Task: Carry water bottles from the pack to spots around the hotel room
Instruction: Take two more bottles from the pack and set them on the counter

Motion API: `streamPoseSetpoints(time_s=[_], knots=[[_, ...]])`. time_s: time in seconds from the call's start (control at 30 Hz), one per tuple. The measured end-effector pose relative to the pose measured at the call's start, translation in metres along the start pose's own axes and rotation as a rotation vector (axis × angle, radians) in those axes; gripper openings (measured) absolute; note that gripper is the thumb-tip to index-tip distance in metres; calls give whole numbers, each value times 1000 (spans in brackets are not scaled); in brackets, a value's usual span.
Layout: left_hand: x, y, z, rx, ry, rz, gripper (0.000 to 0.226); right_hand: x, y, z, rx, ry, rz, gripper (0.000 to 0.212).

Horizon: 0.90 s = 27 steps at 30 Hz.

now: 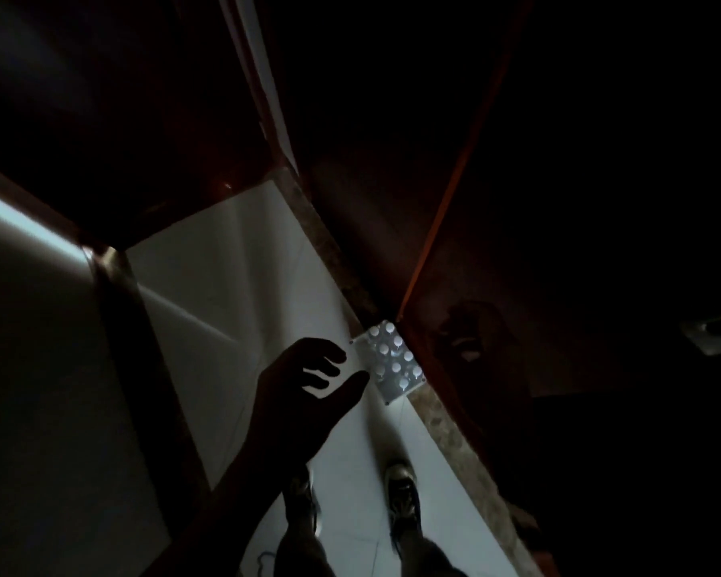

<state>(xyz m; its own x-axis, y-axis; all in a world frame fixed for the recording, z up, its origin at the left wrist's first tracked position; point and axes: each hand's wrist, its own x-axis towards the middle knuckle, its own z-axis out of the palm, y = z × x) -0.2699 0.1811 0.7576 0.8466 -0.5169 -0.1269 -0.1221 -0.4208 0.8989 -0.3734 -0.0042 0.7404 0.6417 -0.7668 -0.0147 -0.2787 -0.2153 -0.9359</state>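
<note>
Head view, very dim: left hand [304,393] reaches out at the middle of the picture, fingers spread wide and thumb apart, holding nothing. Its fingertips stop just short of the pack [388,360], which stands on the pale floor [234,293] at 3 o'clock from the hand, close against a dark reddish wall [392,210] with a speckled skirting. White caps of the bottles [384,348] show through the wrap in rows. Two shoes [401,493] stand on the floor at 6 o'clock from the pack. Right hand is out of sight. A dark door edge [150,368] runs down at 9 o'clock from the left hand.
</note>
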Motion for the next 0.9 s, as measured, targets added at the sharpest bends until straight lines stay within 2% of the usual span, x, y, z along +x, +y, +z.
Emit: streamPoseSetpoints(time_s=[0.07,0.33,0.5,0.67,0.77,0.9], knots=[[24,-15,4,29,-38,2,26,9,12,12,-25,49,86,21],[108,-136,59,146,-214,90,36,20,128,74,-100,226,237,30],[134,-239,128,120,-277,125,37,20,244,111,-132,247,302,36],[152,-360,202,159,-289,58,39,16,384,155,-130,149,497,35],[164,-442,249,207,-276,2,46,16,473,186,-146,95,591,46],[176,-551,307,295,-344,-85,55,21,584,221,-226,78,631,59]])
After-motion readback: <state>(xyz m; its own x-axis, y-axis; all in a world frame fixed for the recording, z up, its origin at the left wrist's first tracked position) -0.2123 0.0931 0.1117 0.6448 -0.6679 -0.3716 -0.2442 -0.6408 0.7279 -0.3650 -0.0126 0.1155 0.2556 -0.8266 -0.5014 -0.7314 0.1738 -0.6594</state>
